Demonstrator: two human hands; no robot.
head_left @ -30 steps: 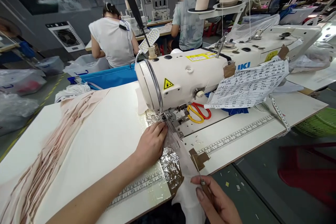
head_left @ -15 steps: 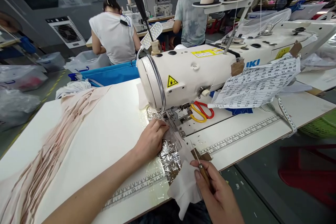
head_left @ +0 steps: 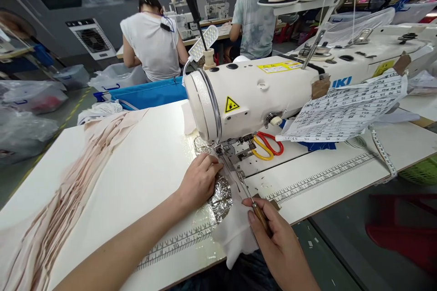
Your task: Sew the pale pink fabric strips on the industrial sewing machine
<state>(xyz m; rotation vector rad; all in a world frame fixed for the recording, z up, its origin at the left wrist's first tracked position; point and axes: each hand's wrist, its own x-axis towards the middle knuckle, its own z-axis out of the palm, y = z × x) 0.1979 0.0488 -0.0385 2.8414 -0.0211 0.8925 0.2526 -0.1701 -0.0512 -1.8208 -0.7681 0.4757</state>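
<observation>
My left hand [head_left: 201, 176] is closed at the edge of a thin pale fabric piece [head_left: 235, 232], just in front of the sewing machine's [head_left: 239, 100] presser foot; its fingertips press together on the cloth. From there the fabric runs toward me and droops over the table's front edge. My right hand [head_left: 273, 232] wraps round the wooden handle of an awl [head_left: 259, 216]. The awl's thin metal shaft points up and left, over the fabric strip close to the machine's needle plate. My right thumb and forefinger also lie against the cloth. Shiny clear tape [head_left: 221, 200] covers the tabletop beneath.
Red and yellow-handled scissors [head_left: 268, 145] lie beside the machine bed. A written paper sheet [head_left: 348, 109] hangs from the machine. Long pink fabric strips [head_left: 68, 191] lie along the left of the white table [head_left: 143, 159]. Two people [head_left: 150, 41] sit at machines ahead.
The awl has moved up and left, its tip now closer to the presser foot. The fabric's hanging end has shifted up and left. My left hand stays by the foot; the view has shifted slightly.
</observation>
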